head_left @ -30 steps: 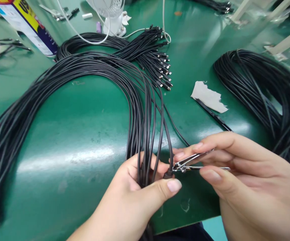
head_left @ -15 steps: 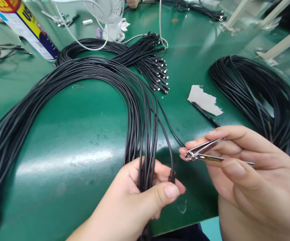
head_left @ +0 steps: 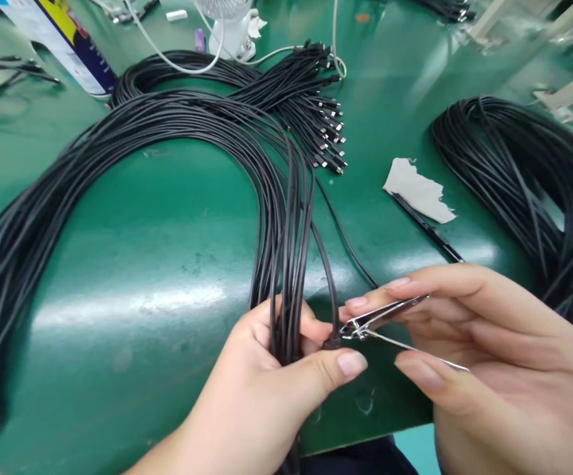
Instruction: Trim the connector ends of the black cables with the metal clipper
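My left hand (head_left: 286,376) is closed around the end of a bundle of black cables (head_left: 291,277). One cable (head_left: 329,270) stands apart from the others, its thicker collar (head_left: 333,341) pinched between thumb and fingers. In my right hand (head_left: 469,330) is a metal nail clipper (head_left: 385,323), its lever and body spread in a V. The clipper's jaws are right beside the collar; I cannot tell whether they touch it. The lower ends of the bundle are mostly hidden behind my left hand.
A second cable bundle with metal plugs (head_left: 329,142) lies behind. At right are a coiled cable bundle (head_left: 504,165), a torn paper piece (head_left: 420,188) and a black pen-like stick (head_left: 430,227). A spray can (head_left: 78,53) and white fan (head_left: 232,36) stand at the back.
My right hand has brought the nail clipper left, up to the cable's collar. The collar has tilted in my left hand's grip. The view has shifted slightly.
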Motion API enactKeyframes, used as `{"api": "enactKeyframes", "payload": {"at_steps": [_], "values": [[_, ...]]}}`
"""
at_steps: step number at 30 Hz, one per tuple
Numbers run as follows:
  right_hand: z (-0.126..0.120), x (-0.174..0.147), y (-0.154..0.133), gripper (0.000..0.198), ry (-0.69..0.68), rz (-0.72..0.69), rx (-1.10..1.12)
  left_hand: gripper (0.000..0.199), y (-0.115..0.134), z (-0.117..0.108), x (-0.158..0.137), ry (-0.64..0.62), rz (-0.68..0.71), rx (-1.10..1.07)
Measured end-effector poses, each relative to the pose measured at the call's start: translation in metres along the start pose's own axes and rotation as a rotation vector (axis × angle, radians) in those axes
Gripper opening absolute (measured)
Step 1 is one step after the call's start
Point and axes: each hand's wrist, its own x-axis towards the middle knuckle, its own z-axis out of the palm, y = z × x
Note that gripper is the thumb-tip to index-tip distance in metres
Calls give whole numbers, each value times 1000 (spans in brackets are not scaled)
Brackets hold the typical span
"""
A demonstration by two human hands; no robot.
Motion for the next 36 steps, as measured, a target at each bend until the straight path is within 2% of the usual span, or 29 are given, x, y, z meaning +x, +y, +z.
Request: {"api": "enactKeyframes", "payload": {"at_steps": [4, 8, 15, 26, 36], "values": [[-1, -1, -1, 26, 0, -4, -34, 31, 1, 1, 0, 17, 38, 15], [-4, 1, -1, 32, -57, -12, -70, 30, 1, 2, -1, 37, 51, 40], [4, -2, 0, 26, 37, -7, -79, 27, 2, 4, 0, 45, 55, 52], [-1, 2, -5, 30, -49, -3, -121, 27, 1, 4, 1, 31, 39, 35], [5, -1, -1, 24, 45, -25, -148, 28, 2, 4, 0, 39, 61, 39]]}}
